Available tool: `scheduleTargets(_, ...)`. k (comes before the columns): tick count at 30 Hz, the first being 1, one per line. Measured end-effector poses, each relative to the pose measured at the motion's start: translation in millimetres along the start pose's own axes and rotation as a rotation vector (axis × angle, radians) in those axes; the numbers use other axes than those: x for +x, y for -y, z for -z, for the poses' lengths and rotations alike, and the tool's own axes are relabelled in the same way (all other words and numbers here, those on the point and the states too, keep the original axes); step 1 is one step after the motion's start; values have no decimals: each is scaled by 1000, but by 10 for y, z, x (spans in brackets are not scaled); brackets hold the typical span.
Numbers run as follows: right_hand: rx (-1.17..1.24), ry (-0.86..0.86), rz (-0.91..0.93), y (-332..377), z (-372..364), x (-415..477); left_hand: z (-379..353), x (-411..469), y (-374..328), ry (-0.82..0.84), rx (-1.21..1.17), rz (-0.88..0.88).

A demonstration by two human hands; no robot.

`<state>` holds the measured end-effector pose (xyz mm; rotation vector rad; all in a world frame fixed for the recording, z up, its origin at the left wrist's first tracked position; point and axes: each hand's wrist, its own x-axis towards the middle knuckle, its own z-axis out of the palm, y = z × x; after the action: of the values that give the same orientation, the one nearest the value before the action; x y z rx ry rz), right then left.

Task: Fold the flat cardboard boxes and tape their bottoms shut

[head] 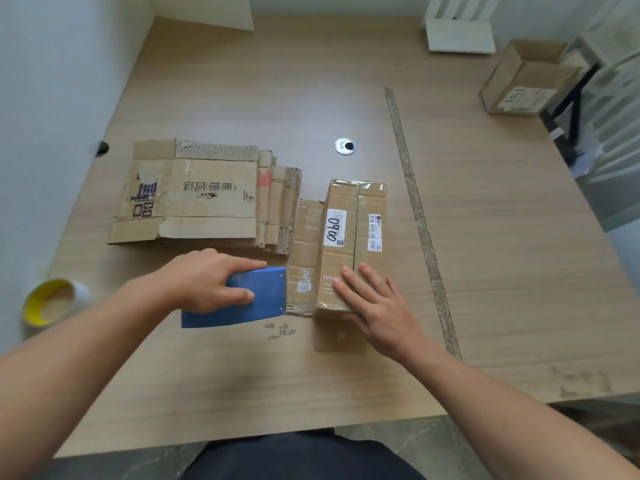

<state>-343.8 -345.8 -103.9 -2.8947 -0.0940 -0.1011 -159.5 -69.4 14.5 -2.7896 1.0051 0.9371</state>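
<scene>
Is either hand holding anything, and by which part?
The left hand grips the blue plastic tape dispenser by its picture-left end, thumb across its face. The right hand presses flat on the brown folded cardboard box.

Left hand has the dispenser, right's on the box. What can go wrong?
The right hand lies flat across the flap seam of the box; lifting it may let the flaps spring open.
The blue dispenser in the left hand points its front edge at that hand; a nick is possible.
The tape roll sits near the table edge by the left forearm; could be knocked off.
</scene>
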Motion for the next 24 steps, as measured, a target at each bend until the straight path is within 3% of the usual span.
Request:
scheduleTargets(6, 27, 33, -26, 16, 20, -7, -154, 42, -282, -97, 48, 83)
scheduleTargets(14, 85, 43, -56, 44, 34, 11, -163, 181, -691, -195, 126, 67)
scheduleTargets(24, 407, 27, -196, 156, 59, 77, -371, 227, -864, -259, 102, 176)
